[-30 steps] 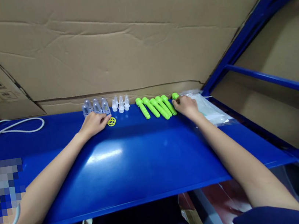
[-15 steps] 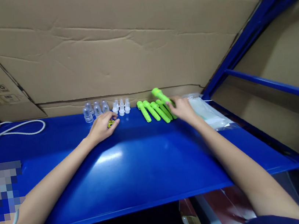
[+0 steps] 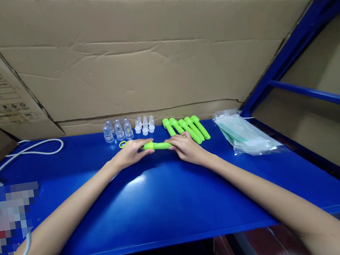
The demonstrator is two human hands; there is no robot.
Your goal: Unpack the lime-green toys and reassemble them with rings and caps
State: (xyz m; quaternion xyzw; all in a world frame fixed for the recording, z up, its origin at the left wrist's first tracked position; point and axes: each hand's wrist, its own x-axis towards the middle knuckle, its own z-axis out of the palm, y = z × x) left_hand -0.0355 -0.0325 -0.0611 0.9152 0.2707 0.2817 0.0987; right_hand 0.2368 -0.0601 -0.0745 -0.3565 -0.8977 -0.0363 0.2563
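A bright green flashlight-shaped piece [image 3: 161,145] is held level between my two hands above the blue table. My left hand [image 3: 132,152] is closed around its wide end, where a yellow band shows. The narrow end is pinched in my right hand [image 3: 188,147], whose fingers hide the tip. Just behind my left hand lies a yellow ring [image 3: 123,144], partly covered by it. Several matching green pieces [image 3: 191,129] rest in a row behind my right hand.
Several clear domed caps [image 3: 119,131] stand at the back left, beside several small whitish nozzle-shaped caps [image 3: 145,126]. A clear plastic bag [image 3: 247,135] lies to the right. A white cable [image 3: 46,147] loops at the left. Cardboard [image 3: 148,63] walls the back.
My right hand has brought one green piece leftward from the row to the middle. My left hand has moved slightly right and taken its wide end. The yellow ring lies on the table.
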